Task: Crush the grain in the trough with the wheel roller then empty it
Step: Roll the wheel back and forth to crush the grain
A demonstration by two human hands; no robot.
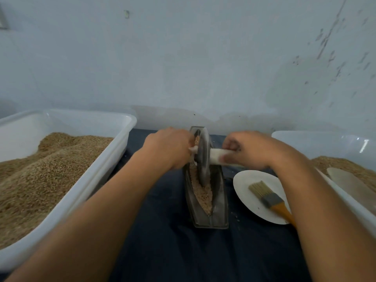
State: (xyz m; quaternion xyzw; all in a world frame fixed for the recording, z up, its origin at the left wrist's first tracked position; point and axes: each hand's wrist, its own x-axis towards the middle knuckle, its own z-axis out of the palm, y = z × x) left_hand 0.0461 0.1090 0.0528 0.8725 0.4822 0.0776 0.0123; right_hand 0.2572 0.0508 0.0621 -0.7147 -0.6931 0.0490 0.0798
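While I look down from the head camera, I see both hands out in front of me over a dark cloth [162,251]. A long metal trough [218,200] sits on the cloth, with its far end near the wall [183,58]. Crushed grain [200,192] lies along the inside of it.

A dark wheel roller [203,155] stands upright in the far half of the trough, down in the grain. A white handle [216,156] goes through the middle of the wheel and sticks out on both sides.

My left hand [168,148] has its fingers curled round the left end of the handle, so only a little white shows there. My right hand [250,148] has its fingers and thumb wrapped round the right end. Both hands are a bit blurry.

On my left is a big white tub [114,159] full of whole grain, close to the trough but not touching it. On my right is another white tub [305,141] with grain in it, and a flat pale scoop [350,184] lies on that grain.

Between the trough and the right tub sits a white plate [248,202]. A brush [268,198] with pale bristles and an orange handle rests on it, and its handle goes under my right arm.
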